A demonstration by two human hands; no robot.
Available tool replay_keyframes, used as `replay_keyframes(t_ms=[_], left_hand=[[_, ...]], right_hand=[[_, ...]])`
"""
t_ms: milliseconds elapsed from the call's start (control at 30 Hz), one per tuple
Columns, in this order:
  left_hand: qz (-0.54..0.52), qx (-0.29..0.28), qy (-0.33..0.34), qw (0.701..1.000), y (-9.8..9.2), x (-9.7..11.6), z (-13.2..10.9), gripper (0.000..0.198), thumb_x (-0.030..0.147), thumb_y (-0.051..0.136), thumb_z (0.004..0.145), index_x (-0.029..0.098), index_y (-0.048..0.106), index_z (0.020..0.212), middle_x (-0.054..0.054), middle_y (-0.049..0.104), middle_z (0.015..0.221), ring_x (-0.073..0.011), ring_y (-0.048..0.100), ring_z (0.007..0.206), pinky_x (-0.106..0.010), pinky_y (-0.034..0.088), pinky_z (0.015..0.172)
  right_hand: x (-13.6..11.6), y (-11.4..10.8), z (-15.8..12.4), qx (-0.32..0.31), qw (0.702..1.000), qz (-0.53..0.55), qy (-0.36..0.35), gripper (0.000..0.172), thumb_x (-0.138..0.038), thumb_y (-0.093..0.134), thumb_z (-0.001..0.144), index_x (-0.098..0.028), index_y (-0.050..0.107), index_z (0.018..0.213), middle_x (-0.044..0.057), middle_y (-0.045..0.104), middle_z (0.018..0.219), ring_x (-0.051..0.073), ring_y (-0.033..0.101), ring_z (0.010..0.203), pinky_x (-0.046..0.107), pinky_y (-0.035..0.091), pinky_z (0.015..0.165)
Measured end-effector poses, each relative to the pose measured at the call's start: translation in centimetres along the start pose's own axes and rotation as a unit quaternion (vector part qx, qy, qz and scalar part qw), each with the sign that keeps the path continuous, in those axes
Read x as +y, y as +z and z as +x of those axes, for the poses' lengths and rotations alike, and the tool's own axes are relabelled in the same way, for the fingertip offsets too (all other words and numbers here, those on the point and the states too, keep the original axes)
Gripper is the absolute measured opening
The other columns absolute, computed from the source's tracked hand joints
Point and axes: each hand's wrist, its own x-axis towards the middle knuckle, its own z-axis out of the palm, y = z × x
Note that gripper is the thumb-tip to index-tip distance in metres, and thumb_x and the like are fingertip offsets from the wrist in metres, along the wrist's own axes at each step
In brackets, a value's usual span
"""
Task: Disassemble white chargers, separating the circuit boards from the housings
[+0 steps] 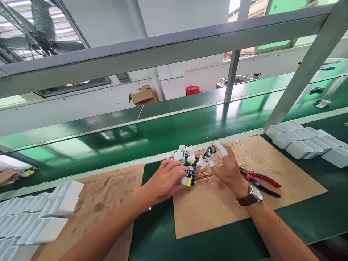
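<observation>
Though stained, cardboard [108, 192] on green bench [154, 232], wall [106, 103] beyond.

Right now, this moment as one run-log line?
left hand: holds circuit board | right hand: holds second board | pliers: on cardboard, beside right hand | more boards: clustered beyond left hand

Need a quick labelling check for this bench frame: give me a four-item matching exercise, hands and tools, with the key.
Column one:
1. Left hand
2. Right hand
3. Pliers
4. Wristwatch

Column two:
A. Lying on the cardboard sheet
B. Wearing white finger covers
C. Worn on a dark strap
D. Holding a circuit board with a bright yellow block

Pairs: 1-D, 2-B, 3-A, 4-C
</observation>
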Motion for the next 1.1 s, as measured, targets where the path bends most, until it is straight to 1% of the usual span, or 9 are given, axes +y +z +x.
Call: replay_keyframes(t_ms=[100,233,333,467,633,733,833,933,1100], left_hand=[[0.035,-0.029,0.047,0.998,1.6,1.2,0.2,0.014,0.021,0.061,0.099,0.021,0.062,0.113,-0.009,0.072,0.131,-0.0272,0.057,0.132,-0.044,0.033,0.113],[0.002,-0.069,0.019,0.997,2.5,0.0,-0.1,0.018,0.034,0.068,0.096,0.023,0.066,0.110,-0.008,0.074,0.127,-0.0315,0.054,0.135,-0.047,0.033,0.112],[-0.043,-0.092,-0.029,0.994,2.1,-0.6,-0.4,0.018,0.029,0.060,0.100,0.025,0.068,0.116,-0.008,0.074,0.126,-0.0306,0.051,0.139,-0.047,0.034,0.113],[-0.090,-0.074,-0.110,0.987,2.2,-1.3,-0.4,0.026,0.025,0.064,0.096,0.025,0.071,0.120,-0.011,0.071,0.126,-0.0309,0.056,0.134,-0.046,0.041,0.112],[-0.147,-0.082,-0.170,0.971,2.5,-2.0,0.2,0.023,0.030,0.076,0.086,0.028,0.078,0.109,-0.012,0.073,0.121,-0.0333,0.061,0.127,-0.049,0.044,0.112],[-0.180,-0.069,-0.167,0.967,2.2,-1.4,0.5,0.019,0.030,0.074,0.088,0.027,0.078,0.105,-0.010,0.076,0.116,-0.0328,0.061,0.127,-0.049,0.042,0.113],[-0.220,-0.012,-0.179,0.959,1.2,0.1,0.7,0.018,0.032,0.063,0.096,0.026,0.078,0.105,-0.009,0.078,0.113,-0.0292,0.064,0.121,-0.047,0.043,0.111],[-0.282,0.057,-0.272,0.918,-0.4,1.8,1.0,0.027,0.042,0.059,0.099,0.026,0.075,0.113,-0.008,0.076,0.116,-0.0252,0.068,0.110,-0.040,0.051,0.101],[-0.467,0.090,-0.364,0.801,-2.7,4.0,1.8,0.047,0.056,0.070,0.090,0.022,0.071,0.121,-0.010,0.077,0.114,-0.0260,0.070,0.109,-0.039,0.055,0.098]], right_hand=[[-0.6,0.1,-0.1,-0.019,0.998,0.012,-0.051,0.073,-0.007,0.057,0.087,-0.020,0.037,0.156,0.017,0.065,0.126,0.033,0.063,0.116,0.055,0.058,0.096],[-1.6,0.0,-0.3,-0.048,0.993,0.033,-0.098,0.072,-0.002,0.049,0.089,-0.020,0.035,0.157,0.016,0.065,0.132,0.031,0.062,0.123,0.052,0.057,0.099],[-2.2,-0.2,-0.3,-0.053,0.990,0.047,-0.122,0.073,0.003,0.046,0.087,-0.020,0.037,0.156,0.016,0.066,0.134,0.030,0.061,0.127,0.050,0.057,0.101],[-2.6,-0.5,-0.1,-0.052,0.989,0.060,-0.126,0.073,0.004,0.045,0.085,-0.019,0.041,0.154,0.015,0.068,0.133,0.029,0.063,0.126,0.048,0.057,0.101],[-3.2,-0.9,0.2,-0.053,0.986,0.077,-0.138,0.068,0.000,0.048,0.089,-0.018,0.041,0.154,0.016,0.068,0.130,0.029,0.064,0.123,0.048,0.059,0.099],[-3.5,-1.0,0.4,-0.047,0.984,0.087,-0.146,0.062,-0.003,0.048,0.092,-0.018,0.043,0.152,0.016,0.069,0.129,0.029,0.064,0.121,0.047,0.060,0.097],[-3.7,-1.0,0.4,-0.039,0.983,0.086,-0.157,0.056,-0.003,0.048,0.093,-0.018,0.048,0.148,0.016,0.068,0.128,0.028,0.064,0.121,0.046,0.060,0.096],[-3.8,-0.9,0.3,-0.033,0.982,0.078,-0.171,0.048,-0.002,0.049,0.093,-0.018,0.056,0.138,0.016,0.067,0.130,0.028,0.063,0.123,0.046,0.060,0.096],[-4.1,-1.0,0.0,-0.036,0.977,0.080,-0.196,0.043,0.000,0.054,0.092,-0.016,0.060,0.131,0.017,0.068,0.130,0.028,0.062,0.126,0.045,0.058,0.098]])
